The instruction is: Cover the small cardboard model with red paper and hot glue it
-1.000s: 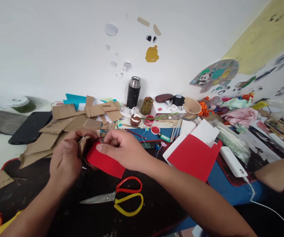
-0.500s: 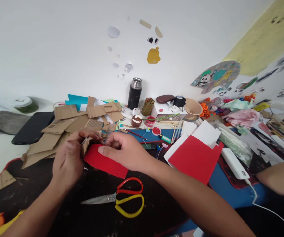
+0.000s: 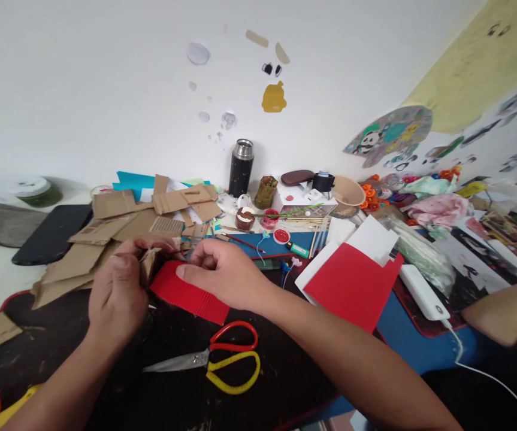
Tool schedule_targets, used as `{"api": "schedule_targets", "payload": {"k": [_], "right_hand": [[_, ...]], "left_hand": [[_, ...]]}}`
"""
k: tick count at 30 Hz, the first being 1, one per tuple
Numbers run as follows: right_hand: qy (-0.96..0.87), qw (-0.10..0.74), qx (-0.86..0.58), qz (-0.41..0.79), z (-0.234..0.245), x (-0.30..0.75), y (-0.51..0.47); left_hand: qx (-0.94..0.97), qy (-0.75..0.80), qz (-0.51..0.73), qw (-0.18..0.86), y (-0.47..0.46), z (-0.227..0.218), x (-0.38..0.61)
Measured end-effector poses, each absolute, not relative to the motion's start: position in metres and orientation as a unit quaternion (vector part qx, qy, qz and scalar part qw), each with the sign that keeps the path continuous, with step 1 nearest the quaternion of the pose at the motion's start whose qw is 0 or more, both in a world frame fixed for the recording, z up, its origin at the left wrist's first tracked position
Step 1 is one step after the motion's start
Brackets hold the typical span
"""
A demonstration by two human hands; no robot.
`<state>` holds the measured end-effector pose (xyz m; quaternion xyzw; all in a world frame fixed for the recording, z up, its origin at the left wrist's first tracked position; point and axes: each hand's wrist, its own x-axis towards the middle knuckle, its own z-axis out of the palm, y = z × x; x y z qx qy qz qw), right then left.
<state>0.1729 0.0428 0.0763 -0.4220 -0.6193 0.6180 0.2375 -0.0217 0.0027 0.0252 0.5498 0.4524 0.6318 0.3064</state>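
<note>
My left hand (image 3: 121,287) is closed around a small brown cardboard piece (image 3: 151,267), most of which its fingers hide. A strip of red corrugated paper (image 3: 190,294) extends from that cardboard toward the right. My right hand (image 3: 222,272) pinches the strip's upper edge, thumb on the ribbed face and fingers behind. Just below the strip, scissors (image 3: 202,359) with one red and one yellow handle lie on the dark mat (image 3: 150,401), blades pointing left.
Cardboard scraps (image 3: 78,254) pile up behind my left hand, near a black phone (image 3: 51,233). A black flask (image 3: 241,170) stands by the wall. Red sheets (image 3: 352,287) and a white corded device (image 3: 424,293) lie right. Another person's arm (image 3: 505,311) rests at the right edge.
The whole view has shifted slightly, so things sit a little further left. Both hands keep their hold on the cardboard and red strip, with barely any movement between them.
</note>
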Motion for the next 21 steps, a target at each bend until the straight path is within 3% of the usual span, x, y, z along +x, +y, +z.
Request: {"api": "schedule_targets", "payload": {"k": [21], "right_hand": [[-0.676, 0.217, -0.433, 0.556, 0.0786, 0.1718, 0.0472]], "left_hand": [[0.521, 0.475, 0.645, 0.295, 0.0042, 0.0291, -0.0193]]}}
